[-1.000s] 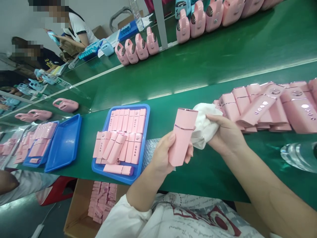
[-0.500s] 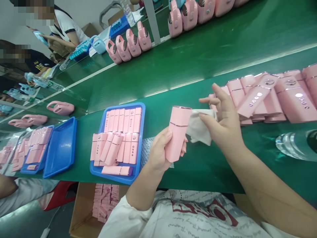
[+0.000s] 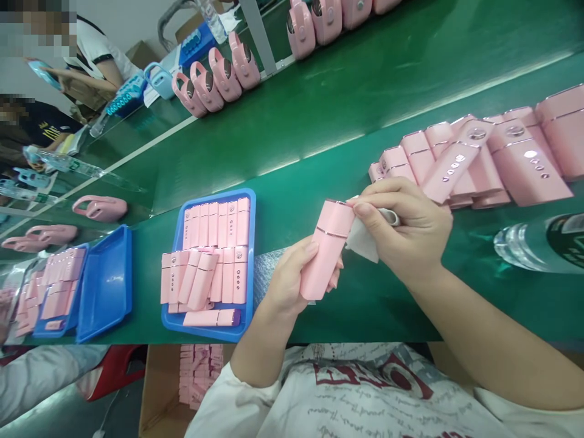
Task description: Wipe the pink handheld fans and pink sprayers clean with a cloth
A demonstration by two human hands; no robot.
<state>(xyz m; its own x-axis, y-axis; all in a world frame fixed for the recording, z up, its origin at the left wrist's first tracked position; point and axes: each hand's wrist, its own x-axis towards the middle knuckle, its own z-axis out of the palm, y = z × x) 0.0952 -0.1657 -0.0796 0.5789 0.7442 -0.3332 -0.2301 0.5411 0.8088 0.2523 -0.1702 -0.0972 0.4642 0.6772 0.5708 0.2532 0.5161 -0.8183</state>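
Right hand [image 3: 404, 228] now at pink device [image 3: 325, 252]

Green bench [image 3: 365, 304] with blue tray [image 3: 252, 249], pile of pink devices [image 3: 456, 164], clear bottle [image 3: 524, 244]

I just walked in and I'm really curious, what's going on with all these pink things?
A person is holding a pink device in the left hand. The right hand holds a white cloth, with its fingertips at the device's top end. More like it lie in a blue tray to the left, and a pile lies on the green table to the right, near a clear bottle.
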